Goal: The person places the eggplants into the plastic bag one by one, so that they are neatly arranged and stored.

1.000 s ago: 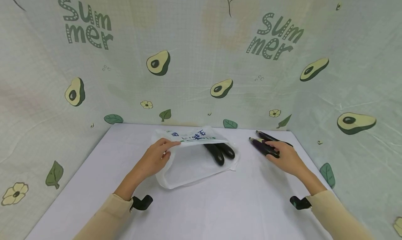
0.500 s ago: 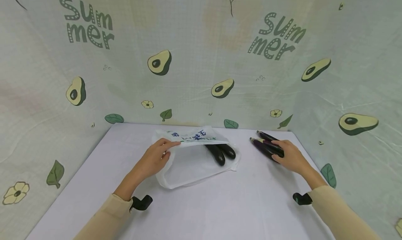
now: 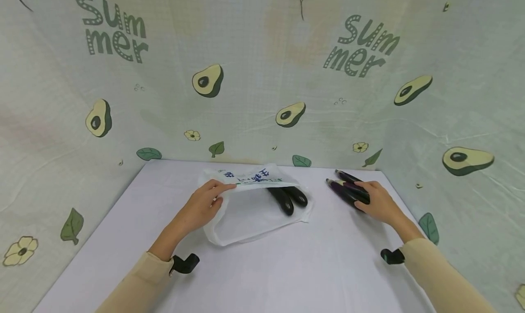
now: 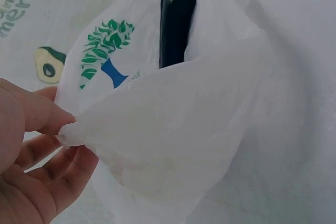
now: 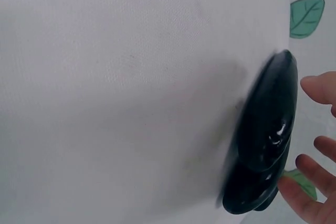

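Avocado-printed cloth [image 3: 246,44] walls in our white table [image 3: 287,272]. At left, our left hand [image 3: 203,203] pinches the rim of a plastic bag [image 3: 246,219]; should that pinch slip, the thin film could sag across its mouth. Two eggplants [image 3: 282,201] lie inside, far ends hidden beneath the raised flap. Farther right, loose eggplants [image 3: 346,194], apparently three, lie bunched; a careless lift might roll one off. Our right hand [image 3: 379,202] spans them, thumb and fingers parted, covering their near ends; contact is hard to judge.
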`<action>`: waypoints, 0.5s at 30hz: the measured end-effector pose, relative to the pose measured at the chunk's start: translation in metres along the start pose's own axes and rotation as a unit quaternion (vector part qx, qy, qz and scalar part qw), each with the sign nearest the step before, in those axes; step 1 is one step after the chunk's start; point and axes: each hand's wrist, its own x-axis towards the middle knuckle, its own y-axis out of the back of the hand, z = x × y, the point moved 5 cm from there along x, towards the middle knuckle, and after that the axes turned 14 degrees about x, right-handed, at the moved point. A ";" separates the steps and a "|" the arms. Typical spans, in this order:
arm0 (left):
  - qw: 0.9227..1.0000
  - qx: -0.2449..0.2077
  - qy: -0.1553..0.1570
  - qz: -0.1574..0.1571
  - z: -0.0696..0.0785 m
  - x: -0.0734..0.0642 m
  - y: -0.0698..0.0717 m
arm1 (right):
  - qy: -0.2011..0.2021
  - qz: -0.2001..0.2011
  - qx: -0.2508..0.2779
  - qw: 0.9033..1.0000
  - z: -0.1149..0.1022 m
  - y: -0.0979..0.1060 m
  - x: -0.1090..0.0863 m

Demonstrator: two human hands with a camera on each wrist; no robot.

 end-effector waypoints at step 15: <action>1.000 0.006 -0.005 0.001 0.004 0.002 -0.001 | -0.009 -0.009 -0.008 1.000 0.013 -0.003 0.000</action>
